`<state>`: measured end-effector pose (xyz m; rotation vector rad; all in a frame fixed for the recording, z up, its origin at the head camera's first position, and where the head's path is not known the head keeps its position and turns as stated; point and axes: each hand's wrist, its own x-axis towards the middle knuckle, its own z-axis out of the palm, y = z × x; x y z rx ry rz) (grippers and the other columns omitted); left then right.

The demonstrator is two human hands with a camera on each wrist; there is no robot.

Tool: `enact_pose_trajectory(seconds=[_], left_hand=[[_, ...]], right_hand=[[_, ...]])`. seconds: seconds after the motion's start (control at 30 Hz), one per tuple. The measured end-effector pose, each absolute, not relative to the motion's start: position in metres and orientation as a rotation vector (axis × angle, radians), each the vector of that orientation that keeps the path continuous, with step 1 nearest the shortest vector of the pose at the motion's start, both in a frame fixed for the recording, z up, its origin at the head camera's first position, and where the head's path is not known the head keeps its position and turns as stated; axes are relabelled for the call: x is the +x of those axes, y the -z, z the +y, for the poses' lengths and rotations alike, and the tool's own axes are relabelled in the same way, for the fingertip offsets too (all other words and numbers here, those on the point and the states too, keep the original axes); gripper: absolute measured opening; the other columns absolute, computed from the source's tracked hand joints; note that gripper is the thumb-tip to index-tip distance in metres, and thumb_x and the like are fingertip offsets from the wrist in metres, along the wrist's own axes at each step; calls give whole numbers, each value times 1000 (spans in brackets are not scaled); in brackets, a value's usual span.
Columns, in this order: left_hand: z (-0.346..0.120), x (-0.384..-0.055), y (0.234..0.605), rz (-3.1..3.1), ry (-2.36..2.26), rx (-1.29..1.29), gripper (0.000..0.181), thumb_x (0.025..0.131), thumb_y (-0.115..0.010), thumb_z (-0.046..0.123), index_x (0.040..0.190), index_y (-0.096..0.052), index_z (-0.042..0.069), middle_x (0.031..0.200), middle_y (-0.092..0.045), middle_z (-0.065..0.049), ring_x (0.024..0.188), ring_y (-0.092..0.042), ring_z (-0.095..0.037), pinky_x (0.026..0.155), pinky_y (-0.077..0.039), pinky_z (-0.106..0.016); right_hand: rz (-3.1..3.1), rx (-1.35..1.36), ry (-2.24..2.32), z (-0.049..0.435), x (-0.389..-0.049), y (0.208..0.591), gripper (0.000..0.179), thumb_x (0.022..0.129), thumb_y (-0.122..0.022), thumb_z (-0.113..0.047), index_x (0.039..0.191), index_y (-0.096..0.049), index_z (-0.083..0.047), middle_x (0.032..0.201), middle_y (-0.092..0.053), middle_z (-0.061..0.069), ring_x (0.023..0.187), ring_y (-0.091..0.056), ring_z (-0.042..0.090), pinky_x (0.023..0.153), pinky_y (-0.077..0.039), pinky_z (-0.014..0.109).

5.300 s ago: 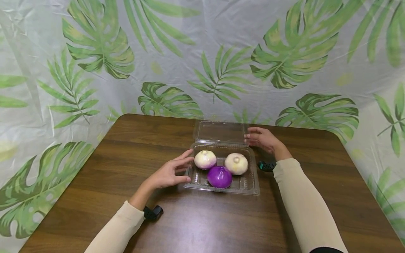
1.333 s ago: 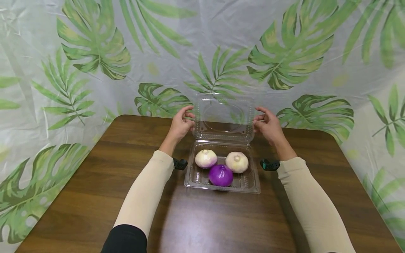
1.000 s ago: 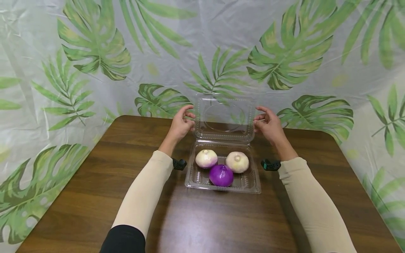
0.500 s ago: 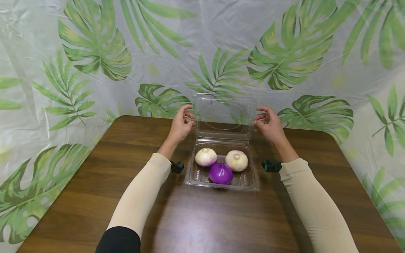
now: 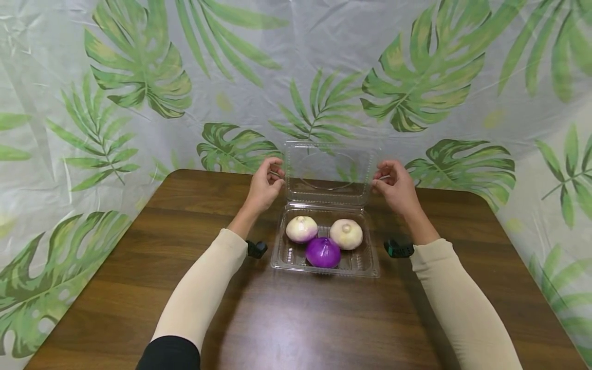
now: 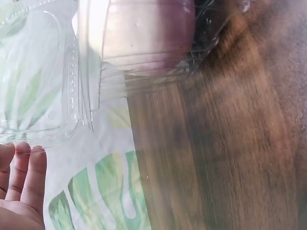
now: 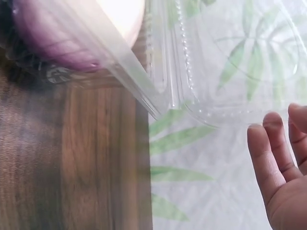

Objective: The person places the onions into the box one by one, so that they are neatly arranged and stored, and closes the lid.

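A clear plastic clamshell box (image 5: 279, 259) lies opened on the table, its lid (image 5: 328, 172) standing up at the back. Inside sit one glossy purple onion (image 5: 323, 252) at the front and two whitish, purple-tinged onion-like bulbs (image 5: 301, 229) behind it. My left hand (image 5: 265, 182) holds the lid's left edge at the fingertips. On the opposite side, my right hand (image 5: 394, 186) holds the right edge the same way. In the left wrist view, fingertips (image 6: 37, 152) meet the lid's rim. The right wrist view shows fingertips (image 7: 256, 132) at the rim too.
The box rests on a brown wooden table (image 5: 296, 318), near its far edge. Behind hangs a pale cloth (image 5: 324, 51) printed with green leaves. Each wrist wears a dark strap with a small device (image 5: 256, 249).
Earlier the lid lay back with the left hand beside the base; both hands then raised it. Over the last half second its top edge and the hands have dipped slightly.
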<state>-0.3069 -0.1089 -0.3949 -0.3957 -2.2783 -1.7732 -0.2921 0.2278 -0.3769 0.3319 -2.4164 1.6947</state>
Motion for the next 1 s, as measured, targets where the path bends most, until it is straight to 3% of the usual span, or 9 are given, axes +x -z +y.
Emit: enact_pose_trajectory(seconds=[0.2, 0.37, 0.57, 0.77, 0.87, 1.0], left_hand=[[-111, -299, 398, -2287, 1744, -457, 41, 89, -58, -12, 128, -51, 0, 109, -59, -23, 91, -58, -26, 75, -50, -21], [-111, -293, 401, -2280, 1720, -510, 37, 89, -58, -11, 124, -51, 0, 105, -60, -21, 91, -60, -23, 77, -52, -25], [-108, -296, 404, -2207, 1729, -506, 25, 88, -57, -14, 111, -52, -5, 98, -60, -21, 87, -60, -19, 71, -50, -18], [-104, -300, 409, -2185, 1745, -476, 15, 88, -58, -13, 100, -53, -7, 96, -60, -20, 87, -59, -15, 72, -48, -14], [-103, -298, 404, -2180, 1756, -478, 14, 88, -58, -14, 100, -53, -10, 97, -60, -25, 89, -60, -20, 77, -51, -23], [-101, -288, 391, -2174, 1754, -488, 13, 88, -57, -15, 100, -53, -12, 98, -60, -29, 90, -60, -21, 82, -52, -31]], right_hand=[[-2366, 359, -1660, 228, -282, 383, 32, 94, -62, 2, 123, -49, -3, 98, -56, 0, 78, -61, 8, 68, -57, 17], [-2354, 349, -1609, 224, -266, 375, 33, 93, -61, 6, 123, -48, 8, 95, -57, 2, 79, -60, 9, 68, -57, 20], [-2378, 324, -1502, 214, -250, 359, 29, 94, -60, 3, 119, -49, 11, 98, -59, 9, 85, -60, 12, 69, -52, 14], [-2335, 319, -1498, 211, -248, 362, 21, 93, -60, 4, 109, -50, 13, 98, -60, 14, 87, -58, 7, 72, -47, 9], [-2304, 347, -1515, 212, -248, 365, 20, 93, -60, 6, 107, -50, 14, 99, -60, 17, 86, -58, 6, 73, -47, 8], [-2303, 353, -1505, 213, -246, 362, 19, 92, -60, 7, 107, -50, 14, 98, -59, 9, 86, -58, 5, 73, -47, 8]])
